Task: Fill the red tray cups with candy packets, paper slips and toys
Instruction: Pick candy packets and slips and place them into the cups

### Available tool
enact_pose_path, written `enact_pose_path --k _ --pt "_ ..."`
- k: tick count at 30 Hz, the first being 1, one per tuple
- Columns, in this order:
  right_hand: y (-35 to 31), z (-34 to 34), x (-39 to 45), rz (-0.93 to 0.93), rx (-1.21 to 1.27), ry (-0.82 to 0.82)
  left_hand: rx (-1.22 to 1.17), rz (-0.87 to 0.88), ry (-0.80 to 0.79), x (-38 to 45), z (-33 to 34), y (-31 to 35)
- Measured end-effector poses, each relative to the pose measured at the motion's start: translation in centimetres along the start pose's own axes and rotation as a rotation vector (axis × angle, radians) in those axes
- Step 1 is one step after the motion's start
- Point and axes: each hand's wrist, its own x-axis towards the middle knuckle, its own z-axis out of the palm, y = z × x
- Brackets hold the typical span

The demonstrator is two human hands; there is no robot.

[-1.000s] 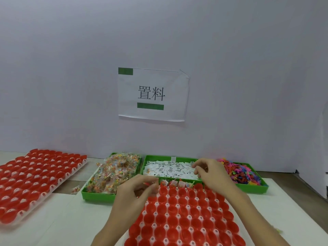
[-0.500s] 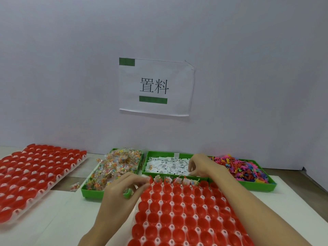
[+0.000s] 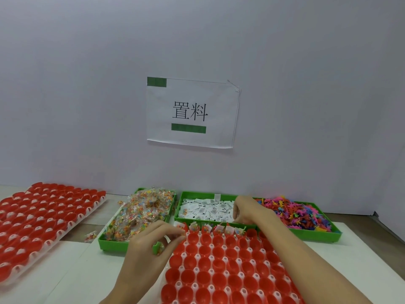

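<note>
A red tray of cups (image 3: 230,268) lies in front of me; several cups in its far row hold candy packets and paper slips (image 3: 217,228). My left hand (image 3: 151,249) hovers at the tray's far left corner with curled fingers holding candy packets. My right hand (image 3: 245,210) reaches into the middle green bin of white paper slips (image 3: 203,210), fingers curled down among them at the bin's right end. A green bin of candy packets (image 3: 140,216) sits to the left. A green bin of colourful plastic toys (image 3: 295,212) sits to the right.
A second red tray of cups (image 3: 41,222) lies at the far left. One loose candy packet (image 3: 91,236) rests on the table between that tray and the candy bin. A paper sign (image 3: 191,113) hangs on the white wall behind the bins.
My right hand moved from the tray's far row back into the paper slip bin. My left hand stayed at the tray's far left corner. The camera tilted slightly.
</note>
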Motion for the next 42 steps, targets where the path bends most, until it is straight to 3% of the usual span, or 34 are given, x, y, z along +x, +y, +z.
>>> enact_pose_path --k 9,14,23,28,32,38,42 --pt "0.4 0.0 0.0 0.016 -0.001 -0.005 0.002 -0.011 0.005 0.0 -0.1 0.1" --pt "0.5 -0.2 0.1 0.024 0.111 0.118 -0.006 -0.034 0.005 -0.1 -0.1 0.2" --pt "-0.2 -1.2 -4.3 -0.024 0.726 0.347 -0.073 -0.116 0.055 0.0 -0.1 0.9" --pt "-2.0 -1.7 -10.5 -0.084 1.054 0.364 -0.327 -0.308 0.058 -0.3 0.5 2.4" --pt "-3.3 -1.0 -15.8 -0.141 0.986 0.397 -0.525 -0.408 -0.037 -0.4 1.2 4.4" --pt "-5.2 2.4 -20.5 -0.105 0.837 0.505 -0.549 -0.403 -0.205 -0.6 1.9 6.0" --pt "-5.7 2.8 -21.3 -0.139 0.857 0.463 -0.531 -0.37 -0.221 -0.8 2.4 6.3"
